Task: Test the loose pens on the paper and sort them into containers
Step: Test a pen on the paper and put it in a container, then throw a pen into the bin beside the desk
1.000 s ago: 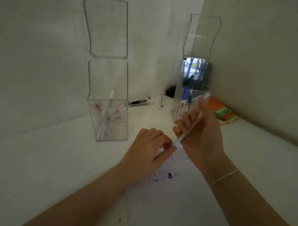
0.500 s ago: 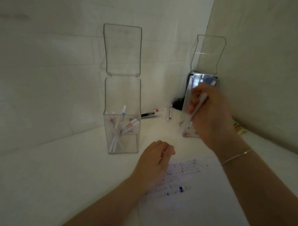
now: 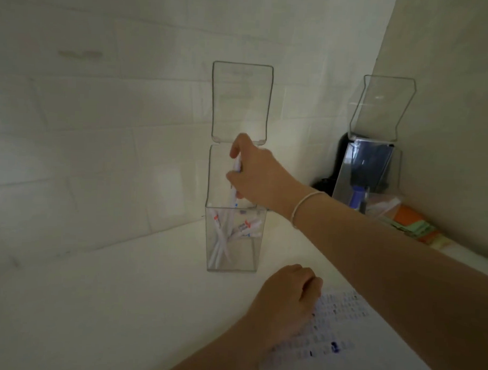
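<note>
My right hand [image 3: 256,174] reaches across to the left clear container [image 3: 251,258] and pinches a white pen [image 3: 235,181] upright over its open mouth, tip pointing down into it. Several white pens with red and blue marks stand inside that container. Its hinged lid [image 3: 241,100] stands open against the wall. My left hand [image 3: 285,301] rests on the upper left corner of the paper [image 3: 369,352], fingers curled under, holding nothing that I can see. The paper carries rows of small test marks and one dark blue blot.
A second clear container [image 3: 377,188] with its lid up stands in the right corner and holds a blue marker and dark pens. Orange and green sticky notes [image 3: 414,223] lie beside it along the right wall. White tiled walls close in behind and to the right.
My right hand has carried the white pen from beside the right container over to the left container's mouth. The view has swung left. My left hand has stayed on the paper.
</note>
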{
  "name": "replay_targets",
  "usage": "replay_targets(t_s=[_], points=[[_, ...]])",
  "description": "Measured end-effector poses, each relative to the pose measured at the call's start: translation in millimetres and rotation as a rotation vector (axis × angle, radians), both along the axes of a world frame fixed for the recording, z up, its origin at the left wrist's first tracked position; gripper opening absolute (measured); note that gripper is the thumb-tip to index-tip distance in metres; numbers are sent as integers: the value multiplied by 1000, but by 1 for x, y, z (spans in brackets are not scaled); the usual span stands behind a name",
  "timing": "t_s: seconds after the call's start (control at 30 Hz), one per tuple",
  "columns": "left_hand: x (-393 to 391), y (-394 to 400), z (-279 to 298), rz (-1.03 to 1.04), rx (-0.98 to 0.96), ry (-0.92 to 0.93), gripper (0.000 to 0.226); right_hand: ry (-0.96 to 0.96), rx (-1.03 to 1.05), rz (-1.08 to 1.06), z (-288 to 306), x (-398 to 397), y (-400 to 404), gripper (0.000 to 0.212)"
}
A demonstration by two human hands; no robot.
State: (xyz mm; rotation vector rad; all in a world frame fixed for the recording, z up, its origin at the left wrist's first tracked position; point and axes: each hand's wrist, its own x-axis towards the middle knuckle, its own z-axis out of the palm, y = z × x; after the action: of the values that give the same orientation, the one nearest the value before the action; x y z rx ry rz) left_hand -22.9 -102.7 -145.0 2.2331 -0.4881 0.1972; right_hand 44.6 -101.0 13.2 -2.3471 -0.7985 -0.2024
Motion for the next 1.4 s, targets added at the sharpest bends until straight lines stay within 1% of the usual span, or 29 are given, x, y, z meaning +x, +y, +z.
replay_targets(t_s=[0.07,0.1,0.13,0.17,0.2,0.23,0.27,0.3,0.33,0.37,0.4,0.43,0.47,0.5,0.53,0.57,0.6,0.63,0.73,0.83,0.87,0.97,1.03,1.13,1.23,1.27,1.3,1.33,1.4], points=[[0,1,2,10,-67,35,28,-22,-179,5,-6,-1,2,11],[0,2,3,22,-106,55,28,-34,-245,-5,-4,-2,3,14],[1,3,4,37,-145,80,29,-72,-272,-19,1,-2,3,25],[2,4,4,54,-182,105,30,-181,-215,-38,10,-2,4,32],[3,5,5,73,-218,126,30,-342,-51,-76,21,0,3,31],[4,6,5,91,-260,145,30,-495,202,-139,33,5,0,28],[5,6,6,105,-305,161,30,-602,499,-209,44,11,-7,27],[6,7,7,114,-345,173,30,-624,761,-266,49,19,-14,30],[7,7,7,120,-373,182,30,-561,939,-320,48,30,-21,32],[7,7,7,122,-390,189,31,-461,958,-389,38,41,-28,31],[8,7,7,123,-399,194,31,-366,821,-452,21,54,-33,26],[9,6,6,123,-403,197,31,-270,566,-479,-3,68,-38,18],[9,6,6,124,-401,198,32,-167,276,-458,-29,81,-43,8],[10,6,6,124,-399,199,32,-64,8,-394,-53,90,-47,7],[10,5,6,125,-399,202,32,21,-219,-307,-75,97,-50,20],[10,5,6,124,-399,207,33,76,-389,-239,-93,101,-50,31],[10,5,6,124,-395,211,33,85,-492,-207,-107,104,-50,36],[10,5,6,122,-390,209,33,73,-553,-207,-115,102,-48,37],[9,5,6,124,-393,199,31,7,-634,-252,-121,97,-42,33],[9,6,6,135,-386,190,31,-136,-688,-273,-117,103,-42,32],[9,6,5,133,-382,188,31,-152,-700,-280,-117,107,-44,33],[8,6,5,125,-378,185,31,-22,-750,-280,-117,118,-46,35],[8,6,6,123,-380,190,31,-21,-777,-270,-117,122,-46,33],[7,7,8,124,-380,193,31,-111,-833,-259,-119,123,-46,29],[7,7,7,130,-365,204,31,-278,-889,-235,-119,119,-48,27],[7,7,7,132,-368,208,31,-322,-874,-233,-116,116,-49,27],[7,8,6,132,-376,213,31,-346,-816,-245,-110,113,-52,26],[7,8,6,133,-388,215,31,-340,-693,-276,-101,109,-54,23],[8,8,5,139,-428,211,25,-217,-318,-368,-77,94,-60,17]])
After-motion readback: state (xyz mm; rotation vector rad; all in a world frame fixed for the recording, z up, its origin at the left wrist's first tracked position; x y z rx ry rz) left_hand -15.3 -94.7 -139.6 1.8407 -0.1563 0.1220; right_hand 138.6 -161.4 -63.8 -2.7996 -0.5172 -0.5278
